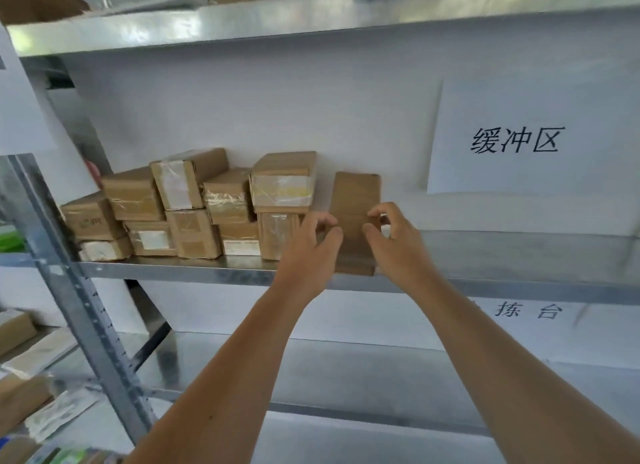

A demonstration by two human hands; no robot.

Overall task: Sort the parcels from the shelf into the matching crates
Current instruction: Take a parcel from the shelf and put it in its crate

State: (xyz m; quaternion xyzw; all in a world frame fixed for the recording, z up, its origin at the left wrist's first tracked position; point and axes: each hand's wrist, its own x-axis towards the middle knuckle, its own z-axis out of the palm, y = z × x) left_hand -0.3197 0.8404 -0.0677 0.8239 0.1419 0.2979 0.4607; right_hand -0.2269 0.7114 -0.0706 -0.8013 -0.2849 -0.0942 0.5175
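Note:
A tall brown cardboard parcel (355, 200) stands upright on the metal shelf (502, 252), at the right end of a stack of several taped brown parcels (194, 207). My left hand (311, 252) is at its left edge and my right hand (394, 241) at its right edge, fingers curled in towards the box. Whether the fingers grip it or just touch it is unclear. No crates are in view.
A white sign with black characters (516, 141) hangs on the wall behind the shelf. A slanted metal upright (79, 290) stands at the left. Another shelf (311, 23) lies above and one (311, 370) below. More parcels (27, 377) lie at lower left.

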